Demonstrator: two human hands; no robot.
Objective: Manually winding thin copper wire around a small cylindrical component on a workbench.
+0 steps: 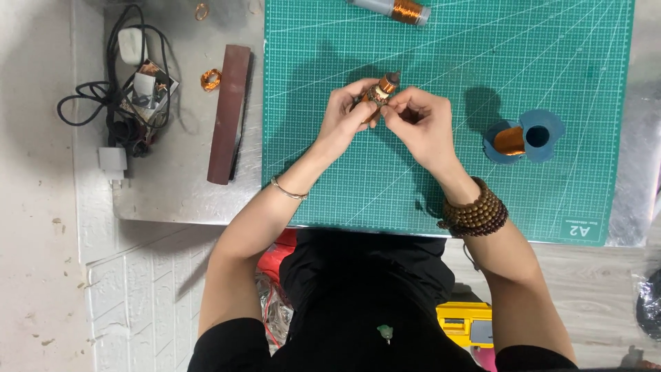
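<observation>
Over the green cutting mat [482, 69], both hands meet around a small motor rotor with copper windings [383, 88]. My left hand [344, 114] grips the rotor from the left, fingers wrapped under it. My right hand [420, 120] pinches at the rotor's right side with fingertips closed; a fine wire there is too thin to make out. A thin bangle sits on my left wrist and wooden bead bracelets [475, 212] on my right wrist.
A blue spool of copper wire [522, 136] lies on the mat to the right. A grey spool with copper wire [396, 9] rests at the mat's top edge. Left of the mat lie a long dark brown bar [229, 114], small copper coils [210, 79], black cables and white chargers [124, 83].
</observation>
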